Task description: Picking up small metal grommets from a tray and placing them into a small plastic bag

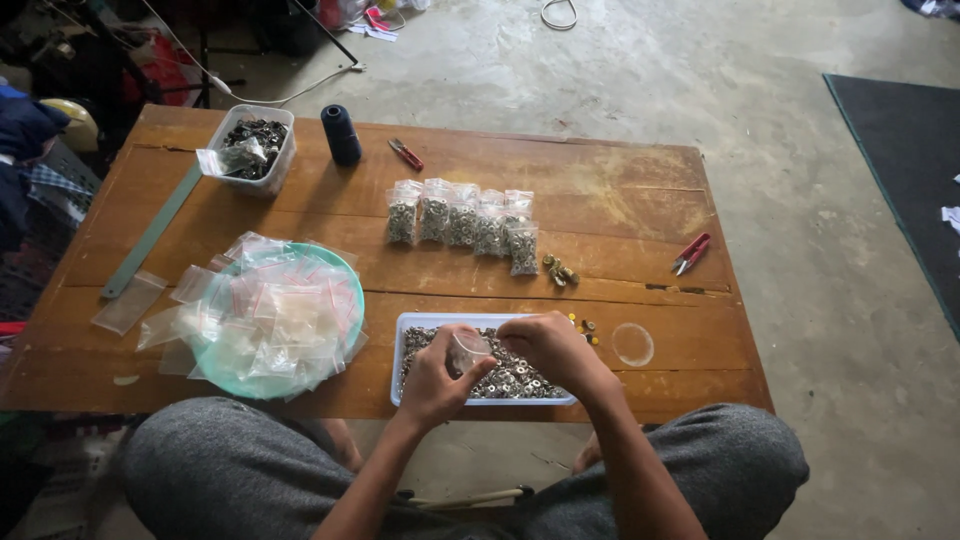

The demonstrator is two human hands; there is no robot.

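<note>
Both my hands hover over a white rectangular tray [404,330] filled with small metal washers or eyelets at the table's near edge. My left hand [432,382] holds a small clear plastic bag [467,350] at its mouth. My right hand [551,345] is closed beside the bag's opening, fingers pinched over it, above the metal pieces. Beyond the tray stands a row of several filled small bags [462,220].
A green plate [343,275] heaped with empty clear bags lies at left. Farther back are a white tub [279,165] of dark parts, a dark thread spool [341,134], a long ruler [150,236], two red snips [405,153] [691,253], and a clear lid [632,344]. Concrete floor surrounds the low wooden table [620,200].
</note>
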